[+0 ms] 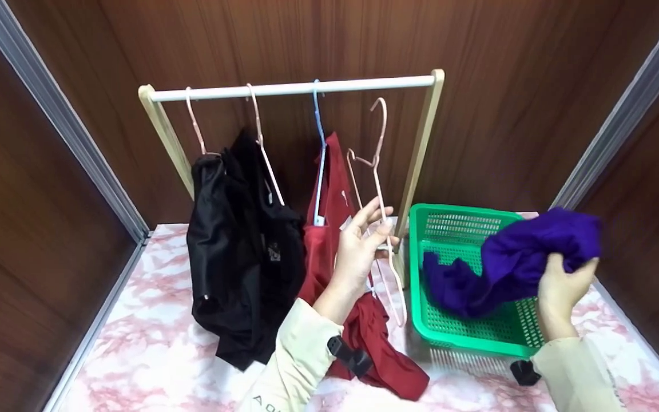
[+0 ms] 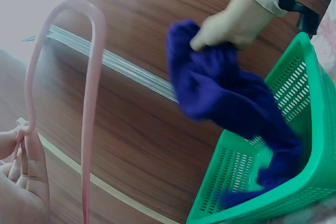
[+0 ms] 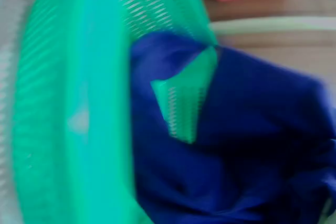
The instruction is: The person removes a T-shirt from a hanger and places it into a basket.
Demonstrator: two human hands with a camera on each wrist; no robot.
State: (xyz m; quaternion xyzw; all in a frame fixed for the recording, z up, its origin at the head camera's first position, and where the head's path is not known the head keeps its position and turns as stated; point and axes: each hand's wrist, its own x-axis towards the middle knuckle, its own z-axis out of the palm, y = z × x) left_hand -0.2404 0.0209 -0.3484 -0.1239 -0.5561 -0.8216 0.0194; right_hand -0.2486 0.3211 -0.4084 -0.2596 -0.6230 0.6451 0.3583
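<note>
My left hand holds a pink clothes hanger by its side, fingers and thumb around the thin frame. The hanger bears no garment, and its hook stands below the rail, apart from it. On the right, my right hand grips a bunched purple cloth garment above a green basket. One end of the garment trails down into the basket. In the right wrist view the purple cloth is blurred and the fingers are mostly hidden.
A rack with a white rail and wooden posts carries black garments on pink hangers and a red garment on a blue hanger. The red cloth reaches the pink-and-white marbled surface. Brown panels enclose the space.
</note>
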